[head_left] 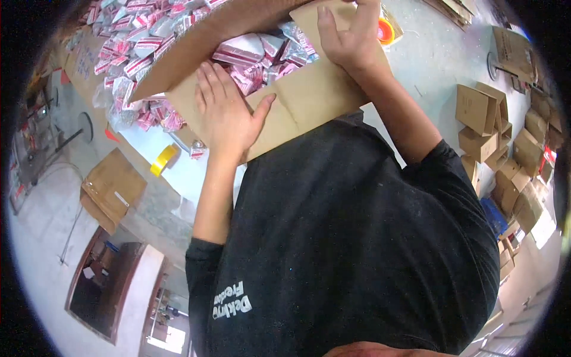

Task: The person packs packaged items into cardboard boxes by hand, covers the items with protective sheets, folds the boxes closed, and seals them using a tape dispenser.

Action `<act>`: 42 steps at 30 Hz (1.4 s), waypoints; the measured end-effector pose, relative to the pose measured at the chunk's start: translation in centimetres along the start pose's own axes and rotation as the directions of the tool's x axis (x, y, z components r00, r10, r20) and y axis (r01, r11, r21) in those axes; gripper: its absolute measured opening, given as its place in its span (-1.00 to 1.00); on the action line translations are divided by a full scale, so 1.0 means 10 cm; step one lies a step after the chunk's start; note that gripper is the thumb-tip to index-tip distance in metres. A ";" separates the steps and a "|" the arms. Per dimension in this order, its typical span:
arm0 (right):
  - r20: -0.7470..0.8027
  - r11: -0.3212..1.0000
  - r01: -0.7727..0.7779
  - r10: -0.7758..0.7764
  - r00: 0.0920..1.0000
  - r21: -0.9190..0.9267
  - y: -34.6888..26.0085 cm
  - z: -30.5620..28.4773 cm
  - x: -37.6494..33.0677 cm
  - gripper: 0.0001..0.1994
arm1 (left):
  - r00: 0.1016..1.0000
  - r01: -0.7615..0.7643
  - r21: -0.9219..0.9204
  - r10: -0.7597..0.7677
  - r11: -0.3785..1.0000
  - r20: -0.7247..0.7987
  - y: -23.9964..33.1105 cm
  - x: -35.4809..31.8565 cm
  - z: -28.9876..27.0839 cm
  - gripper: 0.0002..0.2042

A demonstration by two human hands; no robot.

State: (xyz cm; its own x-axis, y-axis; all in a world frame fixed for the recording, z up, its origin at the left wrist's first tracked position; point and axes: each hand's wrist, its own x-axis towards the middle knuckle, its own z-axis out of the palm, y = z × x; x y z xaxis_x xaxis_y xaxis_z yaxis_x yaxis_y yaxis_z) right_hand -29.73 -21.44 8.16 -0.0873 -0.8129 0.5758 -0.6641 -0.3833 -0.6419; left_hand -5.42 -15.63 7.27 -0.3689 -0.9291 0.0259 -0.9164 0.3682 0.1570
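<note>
Even, soft daylight is filling the scene, brightest on the pale floor (35, 250) at the left and far right. Shadows are staying faint. Glare is glinting off the foil packets (134, 41) far left. The fisheye is bending straight edges near the dark rim, where detail is smearing and blurring slightly.

A: Where was the carton (309, 98)?
B: Upper centre of the frame, packets (262, 53) inside, both hands on its flaps.
A: Around it?
B: More packets (128, 41) upper left, tape roll (162, 159) lower left, folded boxes (485, 122) far right.
</note>
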 end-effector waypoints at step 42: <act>0.301 0.934 0.297 -0.229 0.926 -0.201 -0.08 0.46 0.07 -0.55 | 0.724 0.577 -0.588 -0.688 0.567 0.047 -0.39 -0.28 0.12 -0.50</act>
State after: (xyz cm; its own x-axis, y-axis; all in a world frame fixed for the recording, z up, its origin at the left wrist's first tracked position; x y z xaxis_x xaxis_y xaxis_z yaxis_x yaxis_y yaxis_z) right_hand -25.79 -23.71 6.73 0.2948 -0.7966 0.5278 -0.7953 -0.5107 -0.3266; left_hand -0.99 -14.38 5.43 0.3559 -0.9246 -0.1358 -0.6413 -0.3474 0.6842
